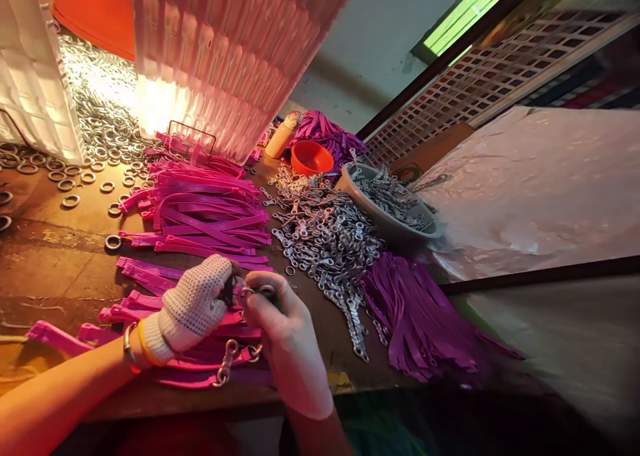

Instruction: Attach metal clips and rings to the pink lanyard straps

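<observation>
My left hand (196, 304), in a white dotted knit glove, is closed around a small dark object (229, 291) that its fingers mostly hide. Close against it, my right hand (290, 339) pinches a metal ring (267, 291) between thumb and fingers; its covering looks thin and pale. A bit of magenta strap shows between the two hands. Under them lie magenta straps (145, 303) in loose rows. Just below the hands, a metal double-eyed link (227, 363) lies on the straps, near a small ring (255, 353) by a strap end.
A pile of metal links (325, 226) lies right of the straps, beside a grey bowl (395, 199) of more links. Purple straps (415, 316) hang near the table edge. Loose rings (103, 119), a white ribbed panel (225, 56), a red bowl (312, 157) and a bottle (283, 136) stand behind.
</observation>
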Demonstrator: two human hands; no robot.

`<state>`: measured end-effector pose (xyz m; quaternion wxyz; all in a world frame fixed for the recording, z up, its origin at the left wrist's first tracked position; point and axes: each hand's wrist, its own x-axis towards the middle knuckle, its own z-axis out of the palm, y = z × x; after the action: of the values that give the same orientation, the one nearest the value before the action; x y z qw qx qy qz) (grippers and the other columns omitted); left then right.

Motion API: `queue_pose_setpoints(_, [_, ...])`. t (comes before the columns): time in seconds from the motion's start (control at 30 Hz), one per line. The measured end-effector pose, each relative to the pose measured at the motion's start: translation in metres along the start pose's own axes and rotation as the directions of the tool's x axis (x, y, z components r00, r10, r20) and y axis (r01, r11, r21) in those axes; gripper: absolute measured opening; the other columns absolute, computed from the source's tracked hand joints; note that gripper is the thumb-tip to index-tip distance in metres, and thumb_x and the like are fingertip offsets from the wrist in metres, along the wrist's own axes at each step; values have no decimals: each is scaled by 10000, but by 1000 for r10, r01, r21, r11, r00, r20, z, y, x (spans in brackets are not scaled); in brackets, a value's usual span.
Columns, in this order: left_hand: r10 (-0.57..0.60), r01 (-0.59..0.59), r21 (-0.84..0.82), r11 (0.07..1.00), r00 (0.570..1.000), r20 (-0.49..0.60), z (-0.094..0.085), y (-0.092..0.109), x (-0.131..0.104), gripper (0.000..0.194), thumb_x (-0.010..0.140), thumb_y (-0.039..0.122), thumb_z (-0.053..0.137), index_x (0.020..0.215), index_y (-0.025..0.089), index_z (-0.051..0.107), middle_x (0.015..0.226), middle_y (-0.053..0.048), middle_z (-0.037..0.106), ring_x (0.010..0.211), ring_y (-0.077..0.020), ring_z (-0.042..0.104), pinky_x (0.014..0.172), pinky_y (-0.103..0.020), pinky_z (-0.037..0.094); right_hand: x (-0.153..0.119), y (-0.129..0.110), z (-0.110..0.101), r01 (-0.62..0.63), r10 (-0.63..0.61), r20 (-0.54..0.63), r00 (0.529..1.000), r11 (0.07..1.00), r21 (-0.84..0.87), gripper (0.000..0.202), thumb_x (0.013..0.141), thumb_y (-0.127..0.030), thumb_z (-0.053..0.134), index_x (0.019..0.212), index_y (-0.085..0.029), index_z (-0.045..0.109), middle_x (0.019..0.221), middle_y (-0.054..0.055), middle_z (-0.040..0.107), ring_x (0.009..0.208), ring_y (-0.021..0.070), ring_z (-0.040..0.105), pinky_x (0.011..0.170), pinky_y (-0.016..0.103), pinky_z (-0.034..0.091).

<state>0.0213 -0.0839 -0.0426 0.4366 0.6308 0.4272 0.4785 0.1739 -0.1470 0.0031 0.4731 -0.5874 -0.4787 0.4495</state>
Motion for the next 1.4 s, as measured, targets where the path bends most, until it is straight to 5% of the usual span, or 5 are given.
queue_pose_setpoints(0.13, [-270,279,-256,926,960,69,-15,2,13,181,699,121,632,842,179,726,672,-24,604,567,-126,485,510,-193,393,-5,-12,-12,64,-69,-56,996,994,-90,183,864,-334,662,1012,-228,674,895,1,658,764,131,596,681,230,505])
queue_pose_setpoints(0.4, [-527,777,-594,208,601,601,-10,-2,4,230,764,317,649,866,117,701,707,-75,666,480,-118,558,375,-171,357,17,5,2,159,-126,142,982,954,-256,268,838,-340,635,1066,-204,672,931,16,705,849,158,660,790,264,546])
queue_pose_setpoints(0.67, [-377,618,-426,661,764,524,-6,1,-5,336,824,486,707,850,162,623,519,41,494,386,-52,370,364,-149,253,20,10,0,141,-105,140,985,950,-280,254,843,-298,591,1059,-194,673,890,6,698,798,146,651,732,238,549])
queue_pose_setpoints(0.87, [-338,550,-442,708,814,472,-4,6,-9,303,841,475,639,857,176,594,523,56,449,396,-63,348,355,-152,265,23,27,-12,234,-230,61,971,886,-400,291,951,-287,505,1179,-191,658,1079,64,709,965,182,666,900,314,539])
queue_pose_setpoints(1.4, [-421,656,-257,710,688,592,1,14,-11,364,786,474,720,676,144,613,493,39,441,376,-48,274,349,-200,162,14,33,-26,571,-395,450,801,731,-374,345,952,-110,462,1252,-235,577,1106,65,611,1025,179,612,894,319,515])
